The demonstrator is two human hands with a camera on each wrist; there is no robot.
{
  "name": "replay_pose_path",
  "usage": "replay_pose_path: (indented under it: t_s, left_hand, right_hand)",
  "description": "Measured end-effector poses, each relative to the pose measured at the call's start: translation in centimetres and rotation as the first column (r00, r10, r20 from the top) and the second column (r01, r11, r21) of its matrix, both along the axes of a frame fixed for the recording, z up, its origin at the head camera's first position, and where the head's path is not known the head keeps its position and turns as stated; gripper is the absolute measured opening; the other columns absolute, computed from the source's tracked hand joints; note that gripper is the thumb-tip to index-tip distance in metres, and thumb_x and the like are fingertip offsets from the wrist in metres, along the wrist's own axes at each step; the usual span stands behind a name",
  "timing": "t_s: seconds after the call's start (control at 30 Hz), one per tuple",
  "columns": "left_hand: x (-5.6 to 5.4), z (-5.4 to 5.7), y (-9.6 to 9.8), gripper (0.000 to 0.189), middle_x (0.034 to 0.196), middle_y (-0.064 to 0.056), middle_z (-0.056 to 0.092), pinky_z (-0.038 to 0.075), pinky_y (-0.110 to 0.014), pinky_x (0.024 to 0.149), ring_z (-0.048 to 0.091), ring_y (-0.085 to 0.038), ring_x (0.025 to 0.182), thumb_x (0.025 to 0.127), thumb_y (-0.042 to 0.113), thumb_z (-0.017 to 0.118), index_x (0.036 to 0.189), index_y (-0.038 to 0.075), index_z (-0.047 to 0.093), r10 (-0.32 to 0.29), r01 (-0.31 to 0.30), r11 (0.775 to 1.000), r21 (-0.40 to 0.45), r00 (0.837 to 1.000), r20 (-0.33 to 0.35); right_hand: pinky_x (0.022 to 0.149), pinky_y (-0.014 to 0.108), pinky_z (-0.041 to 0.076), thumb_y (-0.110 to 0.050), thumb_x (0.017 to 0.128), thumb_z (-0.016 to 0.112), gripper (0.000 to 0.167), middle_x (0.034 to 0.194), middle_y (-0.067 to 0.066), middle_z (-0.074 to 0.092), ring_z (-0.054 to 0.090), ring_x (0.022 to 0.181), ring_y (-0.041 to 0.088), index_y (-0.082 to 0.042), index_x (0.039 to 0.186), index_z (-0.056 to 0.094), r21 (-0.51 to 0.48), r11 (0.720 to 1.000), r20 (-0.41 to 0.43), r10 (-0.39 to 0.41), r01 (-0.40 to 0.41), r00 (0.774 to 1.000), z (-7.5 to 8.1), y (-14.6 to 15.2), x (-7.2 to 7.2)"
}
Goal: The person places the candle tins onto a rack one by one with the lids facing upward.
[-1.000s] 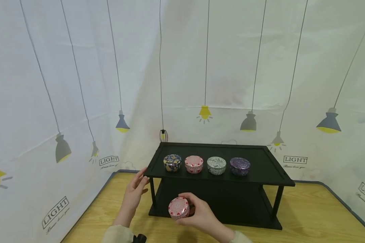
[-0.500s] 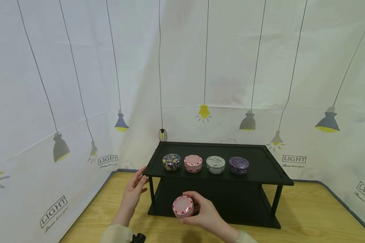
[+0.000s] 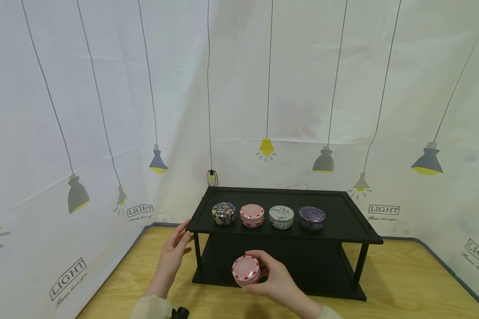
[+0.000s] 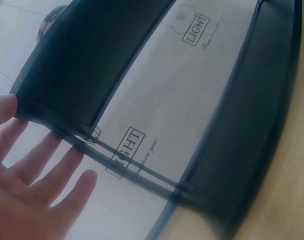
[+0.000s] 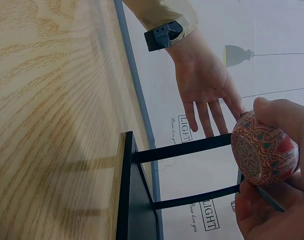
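Observation:
My right hand [image 3: 277, 279] holds a round pink tin [image 3: 245, 268] with red hearts on its lid, pinched between thumb and fingers. The tin is in the air before the lower tier of a black two-tier shelf [image 3: 303, 257]. In the right wrist view, the tin's patterned underside [image 5: 259, 150] faces the camera. My left hand [image 3: 171, 254] touches the upper tier's left corner, its fingers nearly straight in the left wrist view. On that tier stand a blue-and-yellow tin [image 3: 224, 214], another pink tin [image 3: 252, 215], a silver-white leafy tin [image 3: 281, 217] and a purple tin [image 3: 312, 218].
The shelf stands on a wood-grain table [image 3: 403, 274]. Slim black posts [image 3: 361, 263] join its tiers at the corners. A pale wall cloth [image 3: 303, 88] printed with hanging lamps encloses the table at the back and sides.
My right hand has carried the pink tin a short way to the right and slightly up, in front of the shelf. The left hand stays at the shelf's corner. The row of tins keeps its order.

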State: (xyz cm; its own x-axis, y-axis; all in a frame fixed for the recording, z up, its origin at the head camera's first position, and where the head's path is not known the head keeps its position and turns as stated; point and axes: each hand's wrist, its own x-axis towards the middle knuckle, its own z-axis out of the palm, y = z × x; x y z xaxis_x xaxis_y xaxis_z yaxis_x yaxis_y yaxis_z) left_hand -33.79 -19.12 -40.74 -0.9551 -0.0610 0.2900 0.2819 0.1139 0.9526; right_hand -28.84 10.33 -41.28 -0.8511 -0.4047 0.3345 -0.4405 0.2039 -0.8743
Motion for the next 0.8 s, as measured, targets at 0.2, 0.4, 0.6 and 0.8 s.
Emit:
replay_pose_path:
  t_s: [0.2, 0.4, 0.6, 0.8]
  left_hand:
    - [-0.1, 0.1, 0.0, 0.051, 0.147, -0.018, 0.04, 0.04, -0.054, 0.099, 0.046, -0.037, 0.128, 0.102, 0.035, 0.05, 0.149, 0.018, 0.041, 0.0, 0.0, 1.0, 0.0, 1.0, 0.004]
    - [-0.1, 0.1, 0.0, 0.051, 0.146, -0.018, 0.04, 0.04, -0.054, 0.098, 0.047, -0.036, 0.127, 0.101, 0.037, 0.05, 0.148, 0.02, 0.041, 0.01, -0.011, 1.0, 0.005, 1.0, 0.024]
    - [-0.2, 0.0, 0.0, 0.051, 0.146, -0.019, 0.041, 0.04, -0.054, 0.098, 0.047, -0.036, 0.127, 0.102, 0.037, 0.05, 0.149, 0.02, 0.041, 0.007, -0.007, 1.0, 0.003, 1.0, 0.021]
    - [-0.2, 0.1, 0.1, 0.051, 0.147, -0.019, 0.04, 0.04, -0.055, 0.098, 0.047, -0.037, 0.127, 0.101, 0.037, 0.05, 0.149, 0.02, 0.04, 0.0, 0.0, 1.0, 0.001, 1.0, 0.015]
  right_hand:
    - [0.077, 0.038, 0.053, -0.017, 0.072, 0.087, 0.068, 0.118, 0.002, 0.063, 0.06, 0.091, 0.013, -0.015, 0.132, 0.055, -0.007, 1.0, -0.005, -0.011, 0.011, 1.0, 0.2, 0.5, 0.1]
    - [0.071, 0.029, 0.052, -0.018, 0.072, 0.087, 0.068, 0.118, 0.004, 0.063, 0.062, 0.086, 0.014, -0.015, 0.132, 0.056, -0.004, 1.0, -0.009, -0.02, 0.02, 1.0, 0.7, 1.0, 0.4]
    - [0.072, 0.028, 0.052, -0.02, 0.072, 0.087, 0.067, 0.117, 0.007, 0.063, 0.062, 0.086, 0.016, -0.014, 0.131, 0.056, 0.024, 0.999, -0.029, -0.043, 0.044, 0.999, 1.2, 1.6, 0.6]
    - [0.073, 0.031, 0.053, -0.021, 0.073, 0.087, 0.067, 0.118, 0.007, 0.062, 0.063, 0.086, 0.016, -0.015, 0.132, 0.055, 0.032, 0.998, -0.037, -0.058, 0.059, 0.998, 1.4, 2.1, 0.7]
